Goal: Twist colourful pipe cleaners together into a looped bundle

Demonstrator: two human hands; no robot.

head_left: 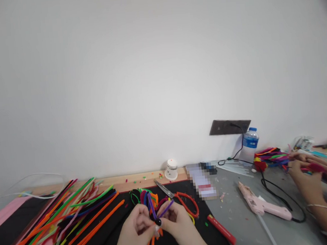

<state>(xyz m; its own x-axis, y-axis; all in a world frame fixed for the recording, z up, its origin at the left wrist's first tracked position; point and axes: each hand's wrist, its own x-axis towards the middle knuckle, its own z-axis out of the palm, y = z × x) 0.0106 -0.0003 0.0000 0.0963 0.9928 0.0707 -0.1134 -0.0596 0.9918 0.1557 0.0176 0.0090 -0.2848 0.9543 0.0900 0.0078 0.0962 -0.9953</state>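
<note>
Near the front of the black mat, my left hand (138,229) and my right hand (179,225) meet with fingertips pinched together. Between them is a purple pipe cleaner (151,205), bent to a V with one arm rising and the other slanting right over my right fingers. A small black round spot shows where the fingertips meet; what it is I cannot make out. Just behind my hands lies a bunch of curled pipe cleaners (144,196) in green, orange and magenta. Orange ends stick out below my fingers. Scissors (186,201) with red handles lie open beyond my right hand.
Loose pipe cleaners (65,220) spread over the left side. A paper cup (171,170) stands by the wall. To the right are a red stick-shaped tool (221,230), a pink glue gun (265,206) with its cord, a water bottle (249,145) and a co-worker's hands (309,174).
</note>
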